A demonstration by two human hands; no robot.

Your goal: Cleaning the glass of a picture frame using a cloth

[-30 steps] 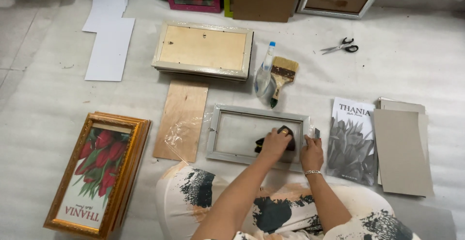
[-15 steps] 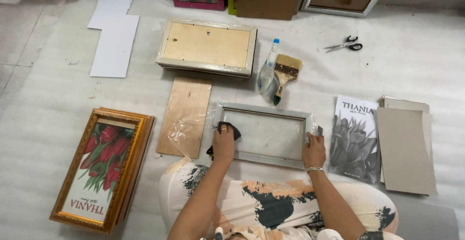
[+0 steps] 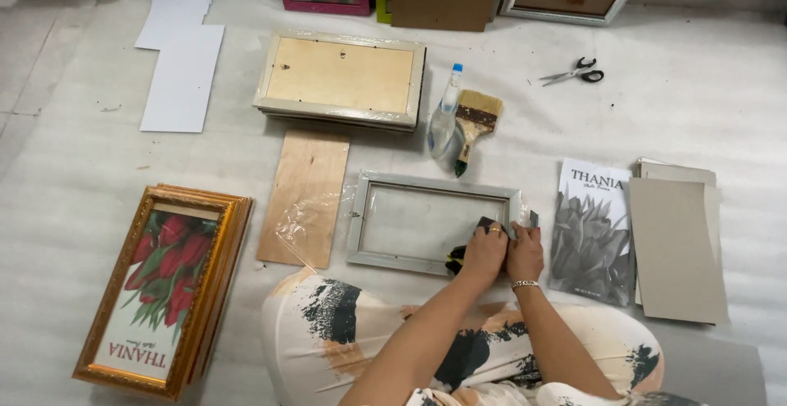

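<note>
I am sitting on the floor [image 3: 721,86], which is covered in pale sheeting, looking down at a grey picture frame [image 3: 432,222] lying flat just in front of my knees. Both my hands are at the frame's right end. My left hand [image 3: 484,250] is closed around a dark cloth [image 3: 459,257], pressing it onto the glass near the lower right corner. My right hand [image 3: 525,252] sits beside it, fingers curled over the frame's right edge to steady it. To wipe well, I judge I should keep the frame pinned, press evenly and work right into the corners without leaving smears. Just beyond the frame's far edge lie a spray bottle [image 3: 443,116] and a paintbrush [image 3: 473,127]. A thin wooden board [image 3: 305,197] lies to the frame's left, a grey flower print [image 3: 592,230] to its right, then grey card sheets [image 3: 676,246]. A gold frame with red tulips [image 3: 164,283] lies far left.
</note>
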